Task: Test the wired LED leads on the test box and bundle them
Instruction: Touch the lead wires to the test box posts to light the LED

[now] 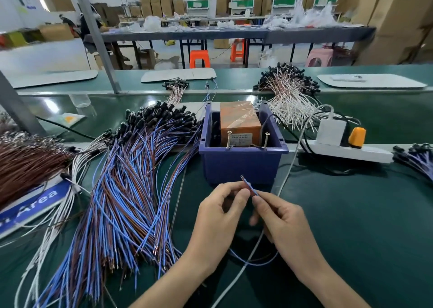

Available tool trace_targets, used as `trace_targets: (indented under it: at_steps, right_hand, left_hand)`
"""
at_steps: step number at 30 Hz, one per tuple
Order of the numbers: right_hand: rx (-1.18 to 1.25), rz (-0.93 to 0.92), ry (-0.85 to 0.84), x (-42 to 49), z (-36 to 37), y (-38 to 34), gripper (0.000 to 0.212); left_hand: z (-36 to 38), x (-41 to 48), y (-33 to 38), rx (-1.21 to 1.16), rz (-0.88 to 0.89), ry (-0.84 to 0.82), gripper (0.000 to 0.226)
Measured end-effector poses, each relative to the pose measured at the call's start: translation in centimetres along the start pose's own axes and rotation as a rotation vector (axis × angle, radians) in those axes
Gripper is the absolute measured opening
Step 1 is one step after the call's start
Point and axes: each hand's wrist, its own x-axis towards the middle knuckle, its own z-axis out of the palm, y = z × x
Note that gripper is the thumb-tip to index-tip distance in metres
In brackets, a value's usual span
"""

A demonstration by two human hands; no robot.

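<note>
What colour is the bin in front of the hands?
The bin is dark blue, clearest in the head view.

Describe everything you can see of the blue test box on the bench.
The test box is a dark blue, open-topped plastic bin, upright on the green bench just beyond the left hand and right hand, which pinch a lead. Inside stands an orange tape-wrapped block with a white label; two screws stand upright at the front wall. A black cable enters over its right rim. The blue-and-brown lead pile reaches its left side.
</note>
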Motion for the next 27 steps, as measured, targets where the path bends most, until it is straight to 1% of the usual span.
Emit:
trace_targets:
  at_steps: [3, 6, 9, 12, 13, 15, 19, 23, 25, 27]
  right_hand:
    - [0.032, -0.013, -0.003, -0.4, 0.2, -0.4, 0.025]
    - [0.088, -0.023, -0.008, -0.6, 0.4, -0.7, 0.025]
    - [0.179, 0.004, 0.082, -0.3, 0.2, -0.6, 0.026]
    - [0.209, 0.023, 0.208, 0.3, -0.6, -0.4, 0.028]
    - [0.213, 0.023, 0.241, 0.5, -1.0, -0.4, 0.029]
    - [0.206, 0.004, 0.292, 1.1, -1.8, -0.4, 0.025]
    - [0.176, -0.089, 0.361, 2.6, -1.8, -0.9, 0.002]
    - [0.123, -0.172, 0.429, 3.2, -0.6, -0.8, 0.008]
    - [0.129, -0.177, 0.477, 3.3, -0.6, -0.4, 0.011]
    - [0.118, -0.168, 0.512, 3.3, -0.9, -0.1, 0.016]
  left_hand:
    - [0.2, 0.0, 0.1, -0.107, -0.027, 0.0, 0.01]
    - [0.3, 0.0, 0.4, -0.21, -0.035, -0.002, 0.01]
    - [-0.2, 0.4, 0.6, -0.227, -0.037, 0.061, 0.015]
    - [-1.6, 1.6, 1.1, -0.396, -0.114, 0.149, 0.015]
    - [-2.3, 2.0, 1.1, -0.4, -0.113, 0.182, 0.014]
    - [-3.6, 2.8, 1.1, -0.301, -0.065, 0.236, 0.014]
    - [-5.0, 4.4, 1.1, -0.065, 0.047, 0.255, 0.022]
    - [-5.2, 5.1, 0.8, 0.08, 0.165, 0.285, 0.029]
    - [-5.3, 4.9, 0.4, 0.106, 0.191, 0.327, 0.026]
    - [-5.3, 4.7, 0.0, 0.106, 0.177, 0.362, 0.018]
